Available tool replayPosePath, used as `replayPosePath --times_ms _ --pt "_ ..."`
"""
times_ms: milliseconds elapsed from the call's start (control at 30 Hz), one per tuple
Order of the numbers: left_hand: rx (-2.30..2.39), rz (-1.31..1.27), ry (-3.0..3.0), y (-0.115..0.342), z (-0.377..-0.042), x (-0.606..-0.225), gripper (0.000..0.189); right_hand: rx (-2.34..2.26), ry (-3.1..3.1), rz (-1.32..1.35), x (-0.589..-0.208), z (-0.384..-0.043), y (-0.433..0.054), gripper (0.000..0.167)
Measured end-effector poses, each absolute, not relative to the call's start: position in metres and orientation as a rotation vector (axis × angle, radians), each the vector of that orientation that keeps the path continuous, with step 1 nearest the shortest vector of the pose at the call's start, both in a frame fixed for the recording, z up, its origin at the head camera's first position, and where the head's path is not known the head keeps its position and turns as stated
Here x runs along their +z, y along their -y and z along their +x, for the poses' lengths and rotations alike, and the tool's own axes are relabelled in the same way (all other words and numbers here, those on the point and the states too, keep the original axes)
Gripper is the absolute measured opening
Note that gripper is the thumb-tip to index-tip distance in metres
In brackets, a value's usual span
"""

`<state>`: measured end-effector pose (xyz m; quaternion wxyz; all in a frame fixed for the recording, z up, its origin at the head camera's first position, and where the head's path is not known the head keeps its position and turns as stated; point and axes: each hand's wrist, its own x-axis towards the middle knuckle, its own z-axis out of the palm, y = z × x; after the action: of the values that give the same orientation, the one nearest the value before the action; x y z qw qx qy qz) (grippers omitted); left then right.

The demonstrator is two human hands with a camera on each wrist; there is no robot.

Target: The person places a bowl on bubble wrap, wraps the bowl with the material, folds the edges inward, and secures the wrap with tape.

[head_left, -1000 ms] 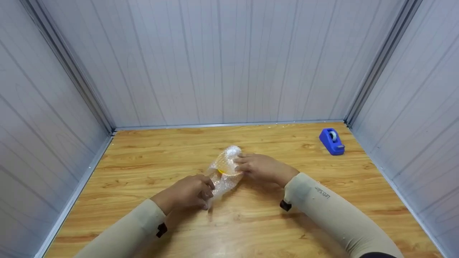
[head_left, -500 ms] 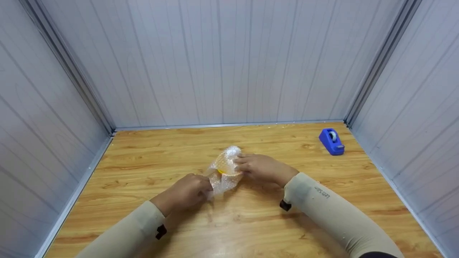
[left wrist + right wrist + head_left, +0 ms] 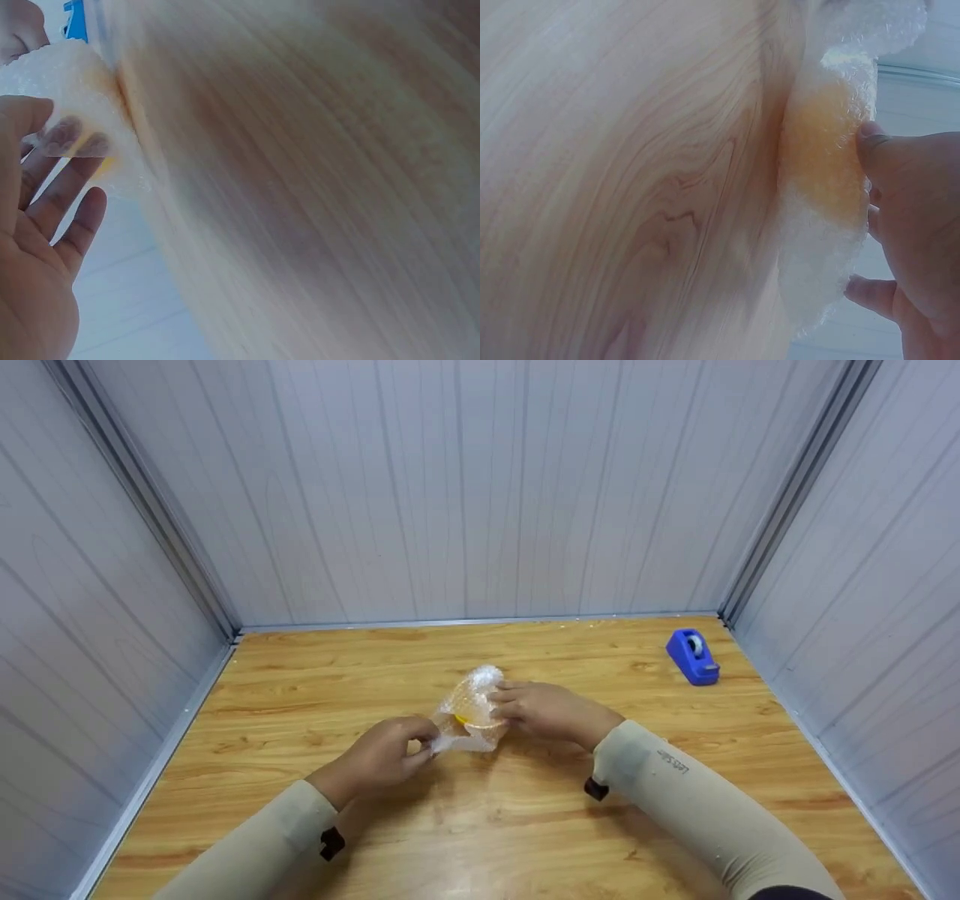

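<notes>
A sheet of bubble wrap [image 3: 480, 697] lies rolled round a yellow object [image 3: 460, 719] near the middle of the table. Only a sliver of the yellow shows at the wrap's near-left end; in the right wrist view its orange-yellow body [image 3: 821, 150] shows through the plastic, its kind unclear. My left hand [image 3: 382, 754] pinches the loose near-left edge of the wrap between thumb and fingers. In the left wrist view, fingertips show through the clear sheet. My right hand [image 3: 551, 711] rests on the roll's right side, fingers fairly straight, holding it against the table.
A blue tape dispenser [image 3: 693, 657] with a roll of tape stands at the back right of the wooden table [image 3: 330, 675]. Pale panel walls [image 3: 465, 495] enclose the table at the back, left and right.
My left hand has shifted slightly up and changed its hold, drawing the wrap's loose end from a downward hang toward the roll's opening. My right hand stays in place.
</notes>
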<state>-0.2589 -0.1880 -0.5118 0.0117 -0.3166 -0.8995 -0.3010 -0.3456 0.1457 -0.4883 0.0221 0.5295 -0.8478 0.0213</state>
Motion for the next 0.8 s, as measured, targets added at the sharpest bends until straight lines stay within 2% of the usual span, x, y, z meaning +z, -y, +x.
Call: replayPosePath --times_ms 267,800 --pt "-1.201 -0.74 2.841 0.185 -0.259 -0.508 0.021 0.048 2.636 1.638 -0.489 -0.346 -0.145 0.031" --pt "-1.365 -0.551 2.675 0.164 -0.273 -0.503 0.018 0.03 2.592 1.642 -0.492 -0.346 -0.145 0.031"
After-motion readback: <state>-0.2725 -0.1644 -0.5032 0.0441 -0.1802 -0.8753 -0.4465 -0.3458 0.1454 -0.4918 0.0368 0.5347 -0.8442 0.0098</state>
